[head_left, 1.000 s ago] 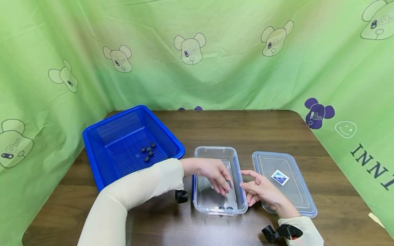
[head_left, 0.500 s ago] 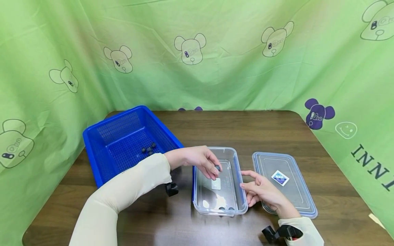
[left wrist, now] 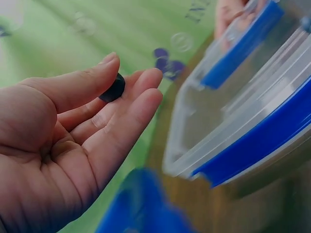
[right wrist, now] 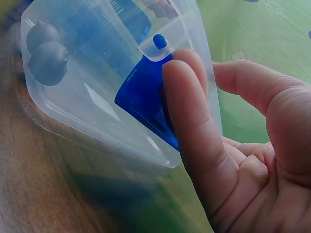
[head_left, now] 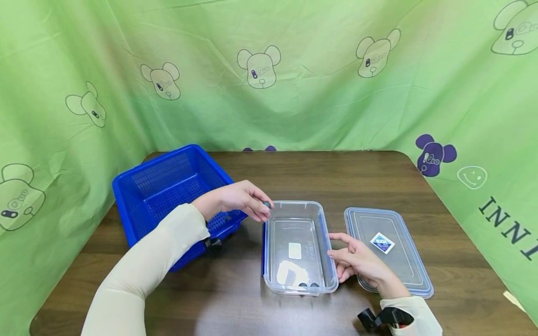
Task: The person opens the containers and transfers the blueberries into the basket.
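In the head view my left hand [head_left: 241,198] is between the blue basket [head_left: 138,186] and the clear plastic container [head_left: 296,205]. It pinches a dark blueberry [left wrist: 113,88] between thumb and fingers, just outside the container's far left corner. My right hand [head_left: 361,263] holds the container's right side, its thumb and fingers at the rim and at the blue clip [right wrist: 141,92]. Two blueberries [right wrist: 48,63] lie together at the container's near end. The left arm hides most of the basket's floor, with one dark berry [head_left: 228,218] showing past the wrist.
A clear lid [head_left: 395,266] with a blue-and-white sticker lies flat to the right of the container, partly behind the right hand. Under everything is a brown wooden table [head_left: 260,175], with a green printed cloth [head_left: 311,107] hanging behind it.
My left hand has risen out of the container and moved left toward the basket, with the blueberry still between its fingers. The right hand and container have stayed in place.
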Demonstrator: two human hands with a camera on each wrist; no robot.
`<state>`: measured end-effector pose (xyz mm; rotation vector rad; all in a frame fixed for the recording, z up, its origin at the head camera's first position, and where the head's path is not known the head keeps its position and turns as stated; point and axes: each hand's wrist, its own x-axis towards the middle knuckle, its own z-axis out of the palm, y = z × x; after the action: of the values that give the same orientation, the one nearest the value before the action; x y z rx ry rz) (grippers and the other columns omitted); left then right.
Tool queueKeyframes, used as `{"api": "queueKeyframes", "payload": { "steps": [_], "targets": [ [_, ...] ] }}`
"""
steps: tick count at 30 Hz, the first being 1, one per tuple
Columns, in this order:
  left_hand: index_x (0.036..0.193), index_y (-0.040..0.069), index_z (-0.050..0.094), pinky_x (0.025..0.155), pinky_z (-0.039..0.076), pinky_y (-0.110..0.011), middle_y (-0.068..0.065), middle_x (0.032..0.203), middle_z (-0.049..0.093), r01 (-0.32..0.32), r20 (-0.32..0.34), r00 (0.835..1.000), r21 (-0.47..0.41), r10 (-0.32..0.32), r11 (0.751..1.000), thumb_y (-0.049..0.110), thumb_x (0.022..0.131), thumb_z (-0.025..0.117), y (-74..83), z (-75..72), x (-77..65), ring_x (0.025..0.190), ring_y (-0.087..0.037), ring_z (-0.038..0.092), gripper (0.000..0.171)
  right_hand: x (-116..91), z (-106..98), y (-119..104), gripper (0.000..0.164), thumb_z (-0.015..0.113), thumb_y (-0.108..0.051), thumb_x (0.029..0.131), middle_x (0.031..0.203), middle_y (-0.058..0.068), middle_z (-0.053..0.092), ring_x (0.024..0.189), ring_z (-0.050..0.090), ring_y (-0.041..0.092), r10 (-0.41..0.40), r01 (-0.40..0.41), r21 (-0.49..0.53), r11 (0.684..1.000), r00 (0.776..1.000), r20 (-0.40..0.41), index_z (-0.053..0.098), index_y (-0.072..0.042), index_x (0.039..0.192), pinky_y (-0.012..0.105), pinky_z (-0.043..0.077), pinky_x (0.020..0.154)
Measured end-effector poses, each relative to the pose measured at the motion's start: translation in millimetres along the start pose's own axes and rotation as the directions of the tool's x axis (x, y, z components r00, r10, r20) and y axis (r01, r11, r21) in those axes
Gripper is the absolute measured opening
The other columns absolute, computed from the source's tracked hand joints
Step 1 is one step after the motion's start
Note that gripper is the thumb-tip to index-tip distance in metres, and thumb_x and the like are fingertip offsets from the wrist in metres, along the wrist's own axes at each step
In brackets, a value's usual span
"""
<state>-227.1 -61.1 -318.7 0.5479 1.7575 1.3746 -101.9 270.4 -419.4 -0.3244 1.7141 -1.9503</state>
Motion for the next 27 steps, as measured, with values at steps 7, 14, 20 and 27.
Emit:
{"api": "queueKeyframes", "payload": {
  "steps": [7, 14, 20, 27],
  "targets": [
    [0.123, -0.019, 0.054, 0.087, 0.058, -0.042, -0.017, 0.095, 0.072, -0.029, -0.097, 0.995, -0.038, 0.025, 0.999, -0.007, 0.097, 0.056, -0.1, -32.9, -20.2, 0.083, -0.019, 0.072, 0.029, -1, 0, 0, 0.066, 0.055, -0.005, 0.101, 0.063, 0.000, 0.065, 0.052, 0.063, 0.007, 0.000, 0.000, -0.003, 1.000, 1.000, 0.001, 0.010, 0.018, 0.142, 0.024, 0.057, 0.050],
    [0.128, -0.021, 0.049, 0.088, 0.058, -0.039, -0.011, 0.094, 0.072, -0.009, -0.160, 0.987, -0.086, -0.005, 0.996, -0.006, 0.099, 0.053, -14.5, -56.8, -36.8, 0.087, -0.019, 0.071, 0.032, -1, 0, 0, 0.066, 0.055, -0.004, 0.101, 0.063, 0.000, 0.065, 0.052, 0.063, 0.007, -0.001, 0.001, 0.002, 1.000, 1.000, -0.001, 0.009, 0.018, 0.143, 0.024, 0.057, 0.049],
    [0.130, -0.022, 0.047, 0.086, 0.059, -0.036, -0.012, 0.096, 0.072, -0.002, -0.234, 0.972, -0.118, -0.026, 0.993, -0.005, 0.100, 0.052, -30.5, -79.0, -52.8, 0.088, -0.018, 0.072, 0.034, -1, -1, 0, 0.066, 0.055, -0.005, 0.101, 0.063, 0.000, 0.065, 0.053, 0.063, 0.007, -0.003, 0.003, 0.003, 1.000, 1.000, -0.001, 0.009, 0.018, 0.142, 0.024, 0.057, 0.050],
    [0.134, -0.021, 0.043, 0.086, 0.058, -0.033, -0.009, 0.095, 0.073, 0.040, -0.291, 0.953, -0.162, -0.086, 0.986, -0.001, 0.102, 0.052, -52.8, -107.0, -72.5, 0.089, -0.018, 0.072, 0.039, -1, 0, 0, 0.067, 0.056, -0.005, 0.101, 0.063, 0.000, 0.065, 0.053, 0.063, 0.007, -0.003, 0.003, 0.007, 1.000, 1.000, 0.003, 0.009, 0.018, 0.142, 0.024, 0.057, 0.050]
  ]
}}
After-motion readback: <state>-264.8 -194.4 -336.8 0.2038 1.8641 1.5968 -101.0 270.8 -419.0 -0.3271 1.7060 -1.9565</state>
